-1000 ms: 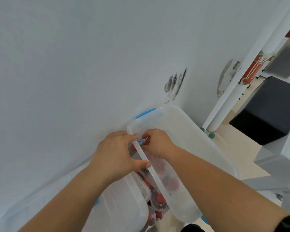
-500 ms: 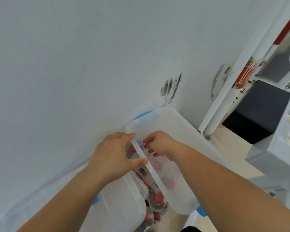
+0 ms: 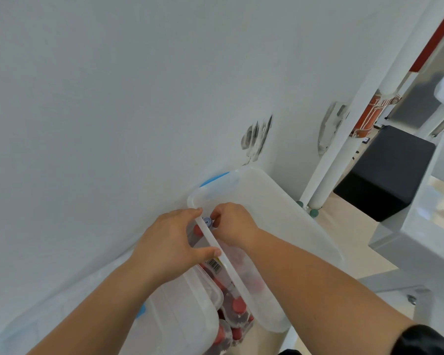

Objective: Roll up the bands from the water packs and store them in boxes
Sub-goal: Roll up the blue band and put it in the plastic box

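Observation:
A pack of red-capped water bottles (image 3: 237, 307) lies between two clear plastic boxes against the white wall. A long white strip (image 3: 231, 272) runs over the pack along the left edge of the right-hand box (image 3: 280, 216); I cannot tell whether it is a band or the box's rim. My left hand (image 3: 169, 247) holds this strip between thumb and forefinger. My right hand (image 3: 233, 226) pinches a small blue-grey roll (image 3: 207, 222) at the strip's upper end. The fingertips of both hands are partly hidden.
A second clear box (image 3: 180, 316) with blue clips lies at lower left, under my left forearm. To the right stand a white pole (image 3: 344, 149), a black cube (image 3: 385, 172) and a pale grey frame (image 3: 420, 226) on the beige floor.
Both hands stay at the same spot on the strip and the roll. My right fingers shift slightly around the roll, and the view has turned a little.

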The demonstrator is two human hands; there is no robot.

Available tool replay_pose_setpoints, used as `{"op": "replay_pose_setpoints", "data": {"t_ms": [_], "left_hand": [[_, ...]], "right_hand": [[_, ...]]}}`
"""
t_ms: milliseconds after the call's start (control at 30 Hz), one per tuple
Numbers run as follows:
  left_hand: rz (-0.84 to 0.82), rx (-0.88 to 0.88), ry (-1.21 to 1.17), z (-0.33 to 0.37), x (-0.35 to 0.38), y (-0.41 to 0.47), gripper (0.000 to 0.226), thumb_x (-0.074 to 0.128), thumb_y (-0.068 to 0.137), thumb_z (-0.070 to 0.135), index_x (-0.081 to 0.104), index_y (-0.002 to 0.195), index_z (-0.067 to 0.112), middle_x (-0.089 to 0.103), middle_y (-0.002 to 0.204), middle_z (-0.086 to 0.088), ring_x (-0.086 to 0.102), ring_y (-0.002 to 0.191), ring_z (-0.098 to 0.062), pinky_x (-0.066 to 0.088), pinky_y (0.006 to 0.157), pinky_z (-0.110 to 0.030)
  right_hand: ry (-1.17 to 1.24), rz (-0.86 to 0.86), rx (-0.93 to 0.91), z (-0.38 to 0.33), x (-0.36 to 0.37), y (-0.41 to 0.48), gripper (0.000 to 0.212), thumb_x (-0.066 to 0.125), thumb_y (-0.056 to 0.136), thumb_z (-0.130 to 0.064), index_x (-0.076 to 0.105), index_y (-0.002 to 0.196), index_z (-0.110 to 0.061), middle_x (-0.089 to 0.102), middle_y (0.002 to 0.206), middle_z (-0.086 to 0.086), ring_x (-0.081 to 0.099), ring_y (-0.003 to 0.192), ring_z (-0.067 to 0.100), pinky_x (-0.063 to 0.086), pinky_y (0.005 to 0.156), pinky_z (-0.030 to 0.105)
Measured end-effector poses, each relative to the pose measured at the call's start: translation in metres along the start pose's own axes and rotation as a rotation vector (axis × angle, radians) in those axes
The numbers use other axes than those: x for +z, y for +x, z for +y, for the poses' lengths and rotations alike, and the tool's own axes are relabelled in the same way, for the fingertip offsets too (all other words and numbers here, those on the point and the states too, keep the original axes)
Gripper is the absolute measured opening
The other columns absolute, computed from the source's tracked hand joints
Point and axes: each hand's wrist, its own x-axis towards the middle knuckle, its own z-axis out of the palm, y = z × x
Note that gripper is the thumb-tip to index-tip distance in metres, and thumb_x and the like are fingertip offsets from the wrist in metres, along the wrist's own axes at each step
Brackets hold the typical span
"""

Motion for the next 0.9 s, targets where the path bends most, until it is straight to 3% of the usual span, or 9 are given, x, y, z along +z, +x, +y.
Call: {"op": "replay_pose_setpoints", "data": {"t_ms": [167, 367, 667, 900], "left_hand": [[0.020, -0.003, -0.006, -0.002, 0.001, 0.000, 0.097, 0.080, 0.064, 0.066, 0.039, 0.147, 0.039, 0.044, 0.150, 0.016, 0.040, 0.137, -0.009, 0.034, 0.110, -0.028], [0.024, 0.004, 0.010, 0.000, 0.000, 0.001, 0.097, 0.079, 0.064, 0.067, 0.038, 0.148, 0.040, 0.044, 0.151, 0.015, 0.039, 0.138, -0.010, 0.034, 0.112, -0.029], [0.004, -0.003, 0.023, 0.004, -0.003, 0.000, 0.097, 0.079, 0.064, 0.066, 0.038, 0.148, 0.039, 0.044, 0.150, 0.015, 0.040, 0.136, -0.010, 0.035, 0.110, -0.030], [0.020, 0.004, 0.016, 0.005, -0.005, -0.002, 0.091, 0.081, 0.063, 0.065, 0.045, 0.143, 0.040, 0.049, 0.144, 0.017, 0.043, 0.132, -0.009, 0.037, 0.108, -0.028]], "right_hand": [[-0.031, 0.084, -0.043, 0.000, 0.015, 0.006, 0.017, 0.071, 0.076, -0.040, 0.065, 0.077, -0.024, 0.064, 0.072, -0.005, 0.061, 0.067, 0.016, 0.050, 0.061, 0.029], [0.001, 0.041, -0.136, 0.010, 0.006, 0.010, 0.009, 0.071, 0.082, -0.026, 0.071, 0.090, -0.029, 0.068, 0.087, -0.007, 0.063, 0.081, 0.016, 0.056, 0.079, 0.036], [0.186, 0.075, -0.030, 0.016, 0.010, 0.011, 0.017, 0.081, 0.071, -0.027, 0.065, 0.074, -0.026, 0.069, 0.073, -0.005, 0.066, 0.069, 0.013, 0.059, 0.072, 0.036], [0.212, 0.132, -0.037, 0.012, 0.020, 0.009, 0.024, 0.082, 0.069, -0.032, 0.061, 0.078, -0.026, 0.068, 0.075, -0.006, 0.064, 0.070, 0.014, 0.057, 0.068, 0.033]]}}
